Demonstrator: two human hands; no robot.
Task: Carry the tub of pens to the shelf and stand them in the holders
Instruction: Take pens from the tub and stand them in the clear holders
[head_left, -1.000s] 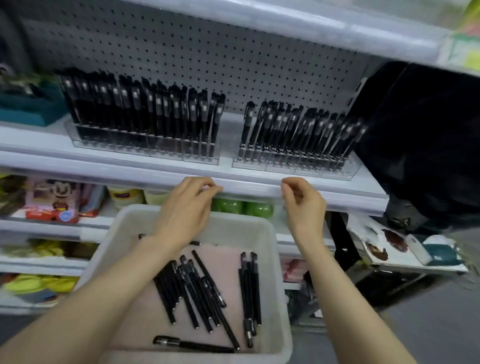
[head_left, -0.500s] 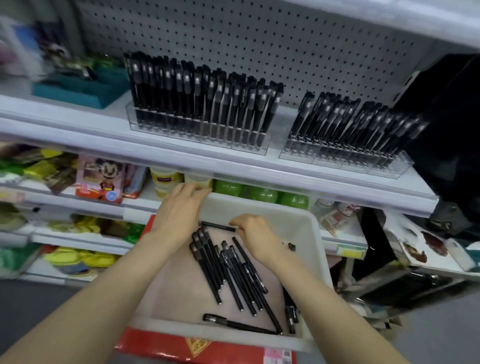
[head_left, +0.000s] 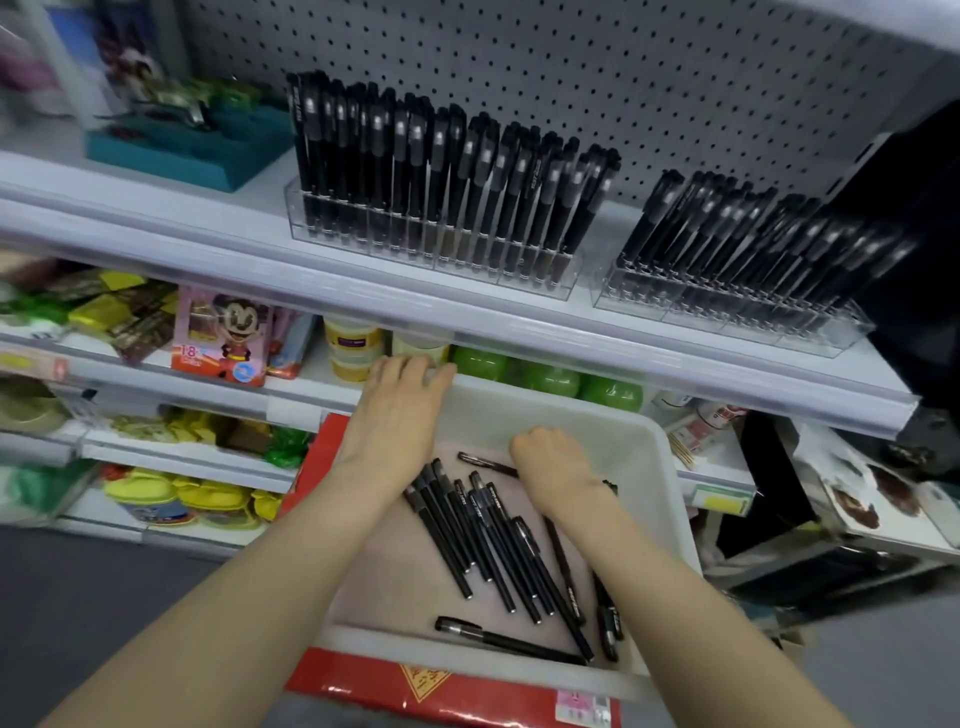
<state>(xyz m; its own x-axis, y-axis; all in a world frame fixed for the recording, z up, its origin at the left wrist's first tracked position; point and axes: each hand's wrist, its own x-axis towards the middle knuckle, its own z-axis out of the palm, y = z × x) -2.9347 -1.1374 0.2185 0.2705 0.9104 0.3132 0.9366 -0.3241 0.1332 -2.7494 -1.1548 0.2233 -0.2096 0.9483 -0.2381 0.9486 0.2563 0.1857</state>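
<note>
At the left end of the shelf (head_left: 156, 202) we see a teal tray (head_left: 187, 156), which is blurred. Below it, on the lower shelf, a box (head_left: 223, 338) with a cartoon figure stands at the front edge, and yellow jars (head_left: 353, 348) stand just to its right.

The left hand (head_left: 397, 415) lies on the far left corner of the tub (head_left: 597, 421). Its fingers are almost straight and reach over the rim, so it is released and grasps nothing. Above it, near the middle of the shelf, a clear holder (head_left: 431, 254) is full of black pens (head_left: 447, 171), standing close together and nearly upright.

The white tub sits below the shelf's front edge, on a red pack (head_left: 452, 686). On its bottom, loose pens (head_left: 493, 540) lie side by side, running from far left to near right. A single pen (head_left: 509, 642) lies alone along the near edge.

The right hand (head_left: 556, 462) is inside the tub near the far wall, its fingers curled downward over a crosswise pen (head_left: 485, 462). The hand hides the contact, so we cannot tell if it grasps this pen. Behind the tub's far rim stand green round things (head_left: 550, 379). At the right end of the shelf a second holder (head_left: 737, 317) is also full, and its pens lean to the right.
</note>
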